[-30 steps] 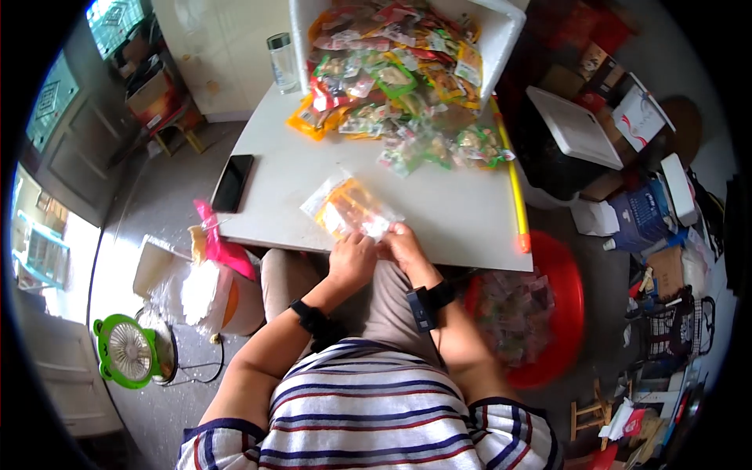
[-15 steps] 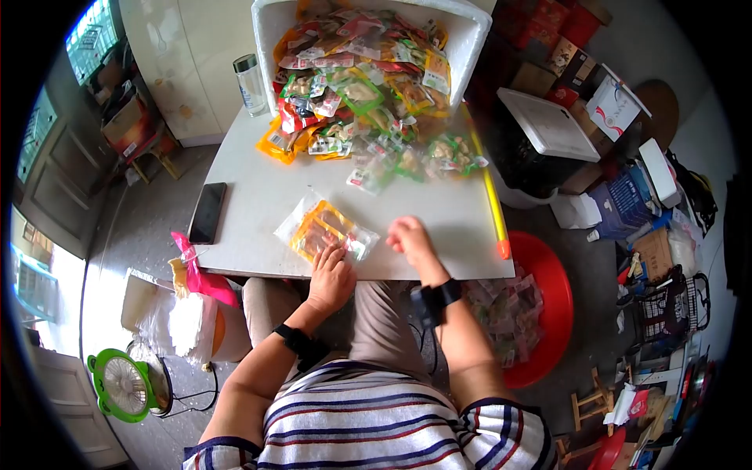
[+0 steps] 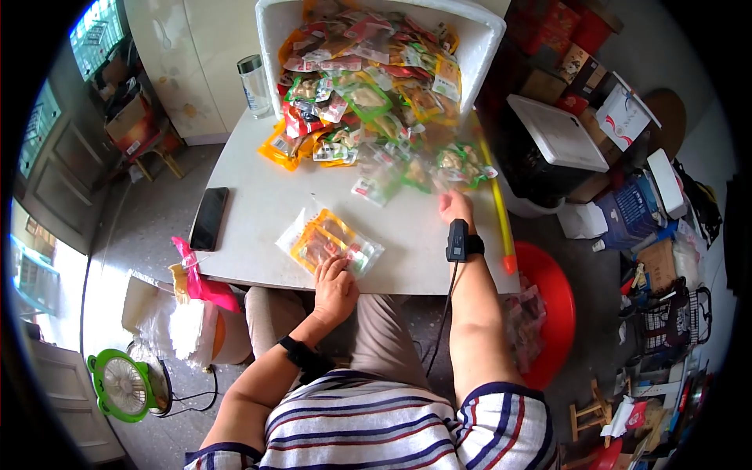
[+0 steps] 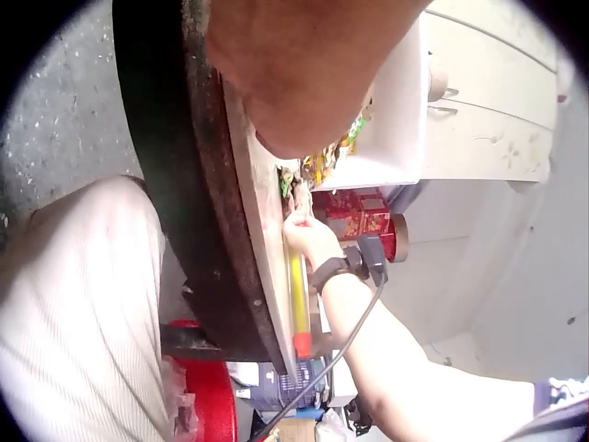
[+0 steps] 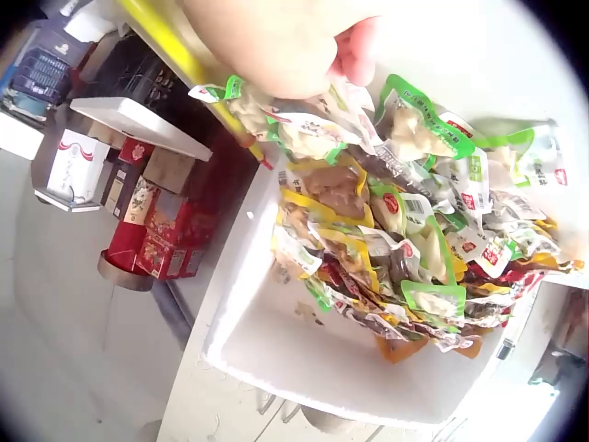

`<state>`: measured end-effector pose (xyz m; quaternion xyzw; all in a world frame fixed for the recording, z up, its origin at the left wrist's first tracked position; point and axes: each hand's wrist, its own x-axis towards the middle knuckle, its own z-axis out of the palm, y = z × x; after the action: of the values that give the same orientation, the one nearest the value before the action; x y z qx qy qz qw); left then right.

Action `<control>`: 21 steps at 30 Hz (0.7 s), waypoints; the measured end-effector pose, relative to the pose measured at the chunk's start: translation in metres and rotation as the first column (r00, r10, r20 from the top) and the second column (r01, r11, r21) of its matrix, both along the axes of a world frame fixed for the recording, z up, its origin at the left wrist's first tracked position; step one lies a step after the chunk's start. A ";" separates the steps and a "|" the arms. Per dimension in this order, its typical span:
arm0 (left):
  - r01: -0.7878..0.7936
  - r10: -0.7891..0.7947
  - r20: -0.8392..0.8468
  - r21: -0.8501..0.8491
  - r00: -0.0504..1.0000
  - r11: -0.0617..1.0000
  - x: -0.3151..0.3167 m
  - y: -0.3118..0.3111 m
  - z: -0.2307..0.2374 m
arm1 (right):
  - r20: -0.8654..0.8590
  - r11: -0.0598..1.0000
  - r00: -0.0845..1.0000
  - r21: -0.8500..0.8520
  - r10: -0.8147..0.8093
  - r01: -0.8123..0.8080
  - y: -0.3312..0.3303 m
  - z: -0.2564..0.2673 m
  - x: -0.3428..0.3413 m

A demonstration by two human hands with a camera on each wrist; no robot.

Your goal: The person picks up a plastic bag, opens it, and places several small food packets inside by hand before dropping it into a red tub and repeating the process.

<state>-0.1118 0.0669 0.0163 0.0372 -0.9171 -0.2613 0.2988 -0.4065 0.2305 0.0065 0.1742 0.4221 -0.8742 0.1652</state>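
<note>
A clear plastic bag (image 3: 355, 258) lies near the table's front edge with a yellow-edged snack packet (image 3: 317, 239) inside it. My left hand (image 3: 335, 290) rests its fingers on the bag's lower right part. Farther up the table, my right hand (image 3: 456, 206) is at the near edge of a heap of small snack packets (image 3: 368, 98). Its fingers (image 5: 354, 51) are curled, right by a clear packet (image 5: 345, 106); I cannot tell whether they grip it. The heap spills out of a white foam box (image 3: 489, 47) lying on its side.
A yellow stick (image 3: 501, 211) with an orange end lies along the right edge. On the left side are a phone (image 3: 210, 218) and a glass bottle (image 3: 253, 84). A red basin (image 3: 560, 313) of packets stands below right, a green fan (image 3: 124, 384) on the floor at left.
Both hands were together at the bag's near end. My right hand has since let go and moved forward and right to the heap, while the left stays on the bag.
</note>
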 end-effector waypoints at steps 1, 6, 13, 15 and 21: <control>-0.002 0.002 0.018 0.000 1.000 1.000 0.001 0.001 0.001 | -0.007 1.000 1.000 -0.009 0.010 -0.010 0.001 0.003 0.007; -0.013 0.015 0.047 -0.046 0.999 0.999 0.004 0.005 0.012 | 0.020 0.977 0.991 -0.171 0.134 -0.129 0.009 -0.001 0.058; 0.068 -0.189 0.149 0.586 0.971 0.808 0.001 0.019 0.014 | -0.068 0.910 0.913 -0.082 0.402 -0.406 0.004 0.028 0.193; -0.042 -0.322 0.178 0.921 0.930 0.387 0.000 0.024 0.016 | -0.071 0.903 0.910 -0.112 0.409 -0.415 0.001 0.030 0.220; -0.124 -0.457 -0.065 0.920 0.887 -0.372 0.001 0.030 0.018 | -0.078 0.802 0.799 0.020 0.596 -0.597 0.002 0.017 0.267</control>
<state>-0.1112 0.0967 0.0343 0.1656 -0.3340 -0.9248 -0.0760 -0.1390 0.2328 0.0234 -0.0033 0.4593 -0.7853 0.4151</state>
